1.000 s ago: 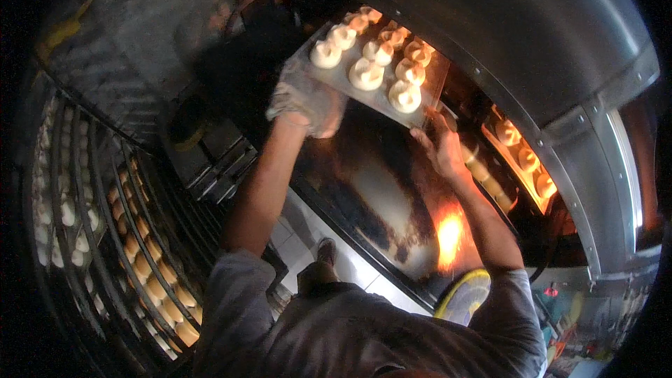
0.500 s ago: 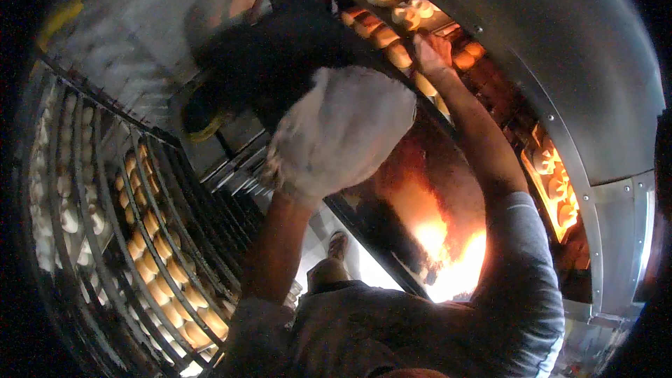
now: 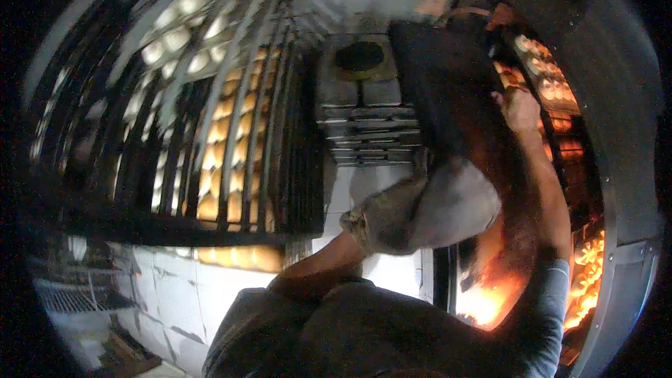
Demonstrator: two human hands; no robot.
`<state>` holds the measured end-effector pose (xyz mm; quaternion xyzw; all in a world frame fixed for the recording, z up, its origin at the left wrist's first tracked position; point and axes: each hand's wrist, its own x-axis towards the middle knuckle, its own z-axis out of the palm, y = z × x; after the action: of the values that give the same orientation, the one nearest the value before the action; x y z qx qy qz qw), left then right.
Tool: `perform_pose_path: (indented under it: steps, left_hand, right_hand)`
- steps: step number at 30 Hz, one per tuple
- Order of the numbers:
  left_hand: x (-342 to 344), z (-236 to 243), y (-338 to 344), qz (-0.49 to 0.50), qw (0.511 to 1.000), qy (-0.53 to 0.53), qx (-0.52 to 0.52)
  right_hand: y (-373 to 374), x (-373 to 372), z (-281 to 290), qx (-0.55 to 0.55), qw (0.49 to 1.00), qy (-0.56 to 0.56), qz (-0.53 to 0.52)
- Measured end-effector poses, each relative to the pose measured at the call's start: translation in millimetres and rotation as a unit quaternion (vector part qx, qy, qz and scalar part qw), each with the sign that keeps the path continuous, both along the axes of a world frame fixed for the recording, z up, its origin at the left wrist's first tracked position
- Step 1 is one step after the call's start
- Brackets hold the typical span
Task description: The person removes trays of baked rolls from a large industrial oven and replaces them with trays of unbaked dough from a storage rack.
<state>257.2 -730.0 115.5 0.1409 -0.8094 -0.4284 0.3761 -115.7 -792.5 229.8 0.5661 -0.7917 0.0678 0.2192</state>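
A thick greyish-white cloth mitt point(image 3: 455, 203) covers my left hand, which is low in front of the oven's glowing mouth. It hides the fingers, and nothing shows gripped in it. My right hand point(image 3: 521, 108) is bare and raised at the oven opening, beside the browned rolls point(image 3: 509, 73) at its edge. Blur and dim light keep me from making out whether its fingers grip anything. Deeper in the oven stands a tray of pale, shaped rolls point(image 3: 549, 73). More shaped rolls point(image 3: 588, 276) glow on a tray nearer me.
Bright fire point(image 3: 486, 301) burns below my right forearm. On the left a dark metal rack point(image 3: 280, 140) holds trays of golden rolls point(image 3: 234, 140) and pale dough pieces point(image 3: 178, 38). A stack of metal trays point(image 3: 371, 133) stands between rack and oven. The oven's metal front point(image 3: 626, 168) curves along the right.
My view has swung left, bringing more of the rack into sight. The mitted left hand has dropped lower and turned sideways. My right hand has drawn back somewhat from the rolls.
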Motion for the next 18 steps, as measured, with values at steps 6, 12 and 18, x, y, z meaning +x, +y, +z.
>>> perform_pose_path:
  steps: [6,12,18]
  left_hand:
    - [133,30,100,-0.004,1.0,0.005,-0.027]
    - [291,-2,165,0.041,0.94,-0.104,0.321]
    - [392,-20,178,0.234,0.848,0.012,0.476]
  right_hand:
    - [31,226,36,0.091,0.965,-0.073,0.234]
    - [124,420,55,0.364,0.707,-0.391,0.463]
    - [117,584,33,0.243,0.571,-0.481,0.619]
